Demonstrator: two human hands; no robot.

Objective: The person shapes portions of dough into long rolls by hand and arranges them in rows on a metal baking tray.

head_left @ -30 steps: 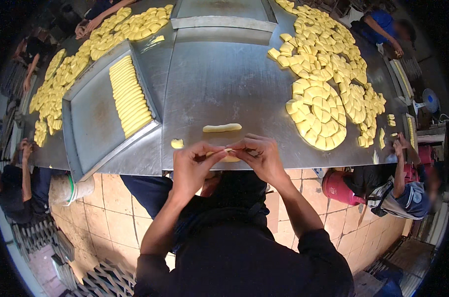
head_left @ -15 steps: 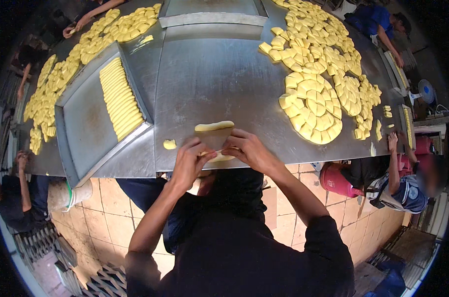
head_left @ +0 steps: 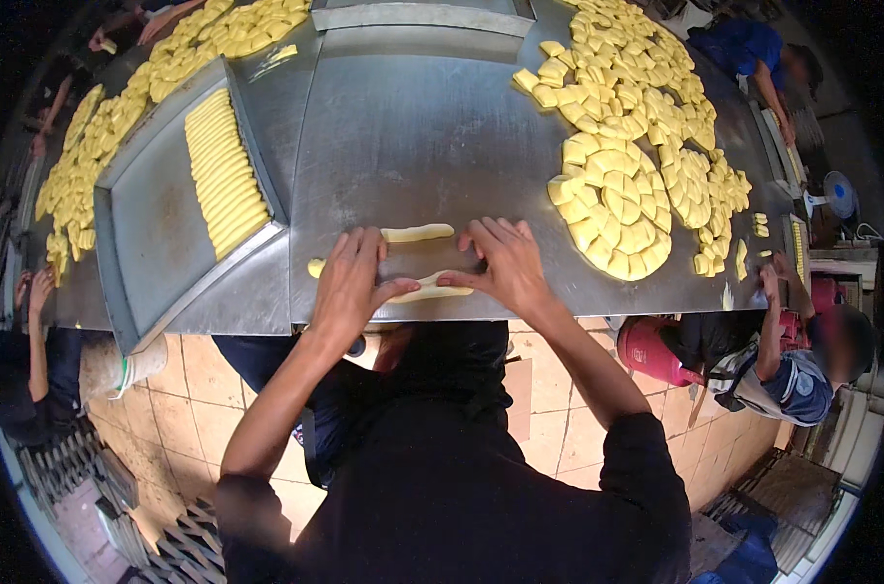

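Bare hands and dough on a sheet-metal worktable. The worktable [head_left: 413,127], grey and dully reflective with fine scuffs, extends beyond both hands; a seam runs across it to the left of the left hand. The left hand [head_left: 349,277] is spread, its thumb reaching inward, well apart from the fingers, to the dough strip [head_left: 427,284]. The right hand [head_left: 508,263] is likewise wide, fingers bent toward the metal, thumb on the strip's right part; neither hand encloses the dough. The strip lies between the thumbs, near the table edge: pale yellow, smooth, elongated and flattish, its ends partly covered.

Just beyond the strip, between the two sets of fingers, lies a finished-looking dough roll [head_left: 418,234], slender, rounded at its right tip and nearly parallel to the strip; whether the left fingers touch it cannot be told. A small dough lump [head_left: 316,267], rounded and yellow, sits just left of the left hand. Farther left, a shallow metal tray [head_left: 155,175] with straight raised walls bears a close-packed row of rolls [head_left: 226,175], ribbed in appearance. Beyond and right of the right hand, soft, blocky cut dough pieces [head_left: 612,209] form rounded, spiral-like clusters.
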